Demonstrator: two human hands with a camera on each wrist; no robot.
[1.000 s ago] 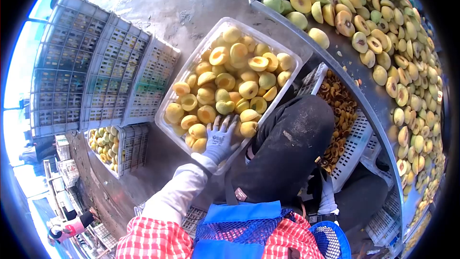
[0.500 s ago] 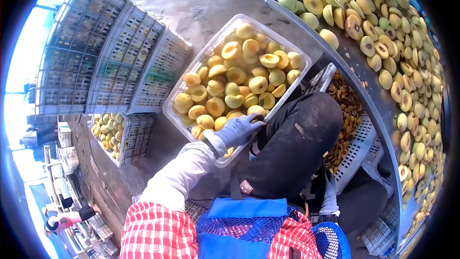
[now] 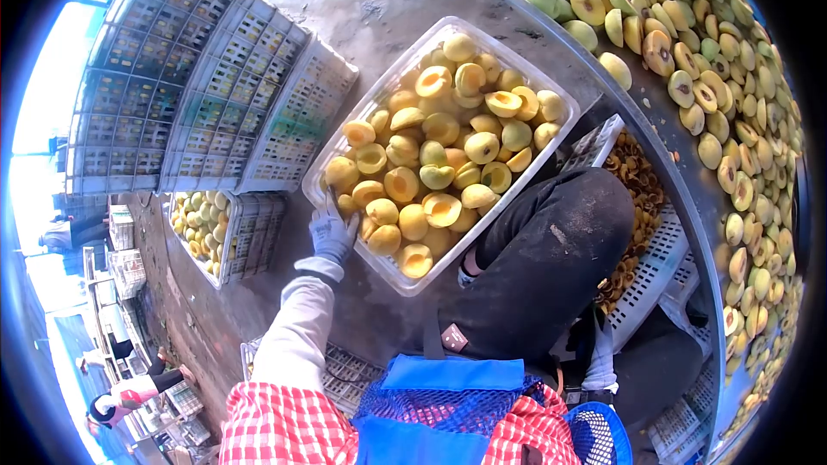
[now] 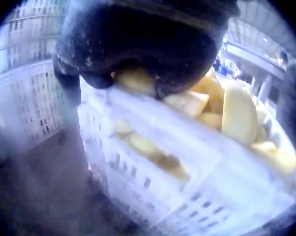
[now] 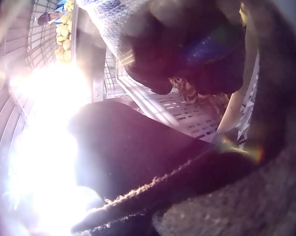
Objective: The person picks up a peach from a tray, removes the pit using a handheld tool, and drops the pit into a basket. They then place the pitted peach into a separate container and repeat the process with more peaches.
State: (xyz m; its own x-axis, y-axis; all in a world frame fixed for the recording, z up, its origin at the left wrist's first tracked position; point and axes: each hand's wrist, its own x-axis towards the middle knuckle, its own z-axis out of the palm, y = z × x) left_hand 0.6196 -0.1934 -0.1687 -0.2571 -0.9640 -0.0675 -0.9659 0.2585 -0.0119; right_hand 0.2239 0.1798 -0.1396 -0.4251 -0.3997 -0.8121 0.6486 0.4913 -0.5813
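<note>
A white plastic crate heaped with yellow peach halves stands before the person in the head view. At its left rim is the grey-gloved left hand, fingers extended toward the fruit and thumb apart. In the left wrist view the dark glove overlaps the rim and the peaches just behind it. The right hand shows as a dark, gloved shape above a perforated crate with brown scraps. In the head view a knee and dark clothing hide it; I cannot tell whether it holds anything.
On the right, a metal-edged table carries many cut peaches. A crate of brown scraps sits under its edge. Stacked crates rise at left, with a fruit-filled crate below them. The person's bent knee adjoins the front crate.
The left hand went from on top of the peaches, across to the near-right rim, then over to the left rim. Peach halves at the near corner are now uncovered. The view shifted slightly.
</note>
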